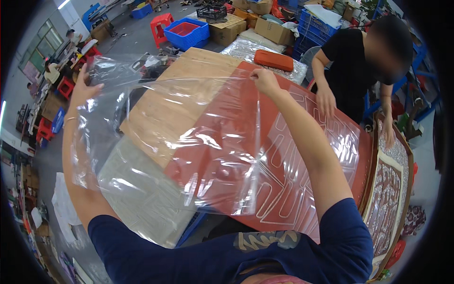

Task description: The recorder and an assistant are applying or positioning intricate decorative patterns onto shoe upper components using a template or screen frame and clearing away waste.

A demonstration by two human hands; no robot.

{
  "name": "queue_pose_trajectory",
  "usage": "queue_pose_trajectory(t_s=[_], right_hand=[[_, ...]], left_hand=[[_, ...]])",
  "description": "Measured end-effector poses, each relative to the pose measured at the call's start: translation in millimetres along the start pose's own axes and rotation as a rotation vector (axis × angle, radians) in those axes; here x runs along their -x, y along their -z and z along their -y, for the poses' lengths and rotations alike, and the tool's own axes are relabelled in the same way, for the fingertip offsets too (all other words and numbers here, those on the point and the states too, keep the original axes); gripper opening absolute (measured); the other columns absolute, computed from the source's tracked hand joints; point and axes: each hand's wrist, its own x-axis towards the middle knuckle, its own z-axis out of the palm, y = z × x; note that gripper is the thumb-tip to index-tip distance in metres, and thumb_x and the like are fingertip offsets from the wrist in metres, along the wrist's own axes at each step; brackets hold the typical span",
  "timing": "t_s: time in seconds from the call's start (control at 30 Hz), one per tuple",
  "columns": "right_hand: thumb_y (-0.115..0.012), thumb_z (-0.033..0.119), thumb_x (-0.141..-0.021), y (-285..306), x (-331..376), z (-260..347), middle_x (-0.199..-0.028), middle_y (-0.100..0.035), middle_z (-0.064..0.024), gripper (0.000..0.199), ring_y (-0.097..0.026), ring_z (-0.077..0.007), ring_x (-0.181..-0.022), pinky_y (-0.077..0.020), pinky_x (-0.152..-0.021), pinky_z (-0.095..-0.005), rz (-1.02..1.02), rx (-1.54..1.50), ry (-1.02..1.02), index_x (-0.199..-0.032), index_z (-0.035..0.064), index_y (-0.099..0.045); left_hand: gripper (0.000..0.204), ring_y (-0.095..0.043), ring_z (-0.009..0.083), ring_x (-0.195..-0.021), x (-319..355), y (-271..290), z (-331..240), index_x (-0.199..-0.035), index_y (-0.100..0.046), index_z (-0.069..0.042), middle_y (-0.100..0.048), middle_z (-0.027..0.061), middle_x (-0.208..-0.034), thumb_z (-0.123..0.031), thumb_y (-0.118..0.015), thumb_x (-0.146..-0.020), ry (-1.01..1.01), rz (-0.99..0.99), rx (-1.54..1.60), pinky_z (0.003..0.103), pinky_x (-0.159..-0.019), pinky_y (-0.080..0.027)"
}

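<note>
A large clear plastic bag (189,137) is stretched out in the air between my two hands over a wooden table (165,109). My left hand (86,87) grips its far left corner. My right hand (265,79) pinches its far right edge. Under the bag lies a big red panel (302,161) with pale outlined shapes on it, covering the table's right half. A stack of clear-wrapped grey sheets (142,199) lies at the table's near left.
Another person in a black shirt (350,61) leans over the table's far right, hands on the red panel and on an ornate patterned panel (388,189). Behind are an orange pad (274,60), blue crates (187,32), cardboard boxes (274,31) and red stools (161,23).
</note>
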Motion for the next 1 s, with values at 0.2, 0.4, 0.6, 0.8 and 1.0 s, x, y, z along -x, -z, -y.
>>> queue_pose_trajectory(t_s=[0.2, 0.4, 0.6, 0.8, 1.0], right_hand=[[-0.059, 0.014, -0.081, -28.1, -66.5, -45.2, -0.088, -0.066, -0.0216, 0.016, -0.065, -0.0376, -0.085, -0.0503, -0.078, -0.0457, -0.116, 0.126, 0.013, -0.087, 0.0046, -0.070], [-0.060, 0.017, -0.083, -65.7, -113.4, -70.7, -0.103, -0.062, -0.0232, 0.019, -0.060, -0.0388, -0.099, -0.0487, -0.083, -0.0459, -0.122, 0.168, -0.044, -0.095, 0.0060, -0.070], [-0.063, 0.027, -0.086, -85.3, -152.8, -106.5, -0.110, -0.060, -0.0235, 0.038, -0.061, -0.0351, -0.103, -0.0479, -0.088, -0.0395, -0.294, -0.006, 0.017, -0.119, 0.0090, -0.063], [-0.056, 0.032, -0.095, -28.6, -141.7, -69.4, -0.122, -0.059, -0.0137, 0.047, -0.058, -0.0202, -0.109, -0.0480, -0.093, -0.0350, 0.181, -0.766, -0.212, -0.131, 0.0016, -0.052], [-0.052, 0.028, -0.094, 50.7, -104.8, 40.6, -0.122, -0.060, -0.0130, 0.038, -0.055, -0.0226, -0.116, -0.0416, -0.099, -0.0366, 0.335, -0.794, 0.384, -0.118, 0.0000, -0.062]], left_hand=[[0.095, -0.068, 0.0194, -0.084, -5.1, -95.6, 40.8, -0.150, -0.017, -0.015, -0.043, 0.0274, -0.138, -0.010, -0.075, -0.075, -0.073, -0.106, -0.178, 0.030, -0.074, -0.053], [0.094, -0.068, 0.0200, -0.078, 3.0, -153.6, 96.3, -0.150, -0.016, -0.011, -0.044, 0.0276, -0.136, -0.014, -0.075, -0.077, 0.035, -0.172, -0.171, 0.031, -0.075, -0.052], [0.087, -0.061, 0.0305, -0.098, 26.5, -188.5, 125.9, -0.149, -0.016, -0.008, -0.040, 0.0262, -0.137, -0.014, -0.069, -0.080, 0.112, -0.297, -0.393, 0.037, -0.086, -0.049], [0.081, -0.039, 0.0384, -0.126, 52.1, -195.4, 147.9, -0.146, -0.019, -0.001, -0.032, 0.0238, -0.141, -0.016, -0.066, -0.082, -0.135, -0.428, -0.756, 0.044, -0.101, -0.040], [0.076, -0.043, 0.0394, -0.122, 62.9, -208.8, 129.9, -0.143, -0.027, -0.002, -0.031, 0.0225, -0.143, -0.016, -0.067, -0.081, -0.214, -0.558, -0.963, 0.043, -0.100, -0.042]])
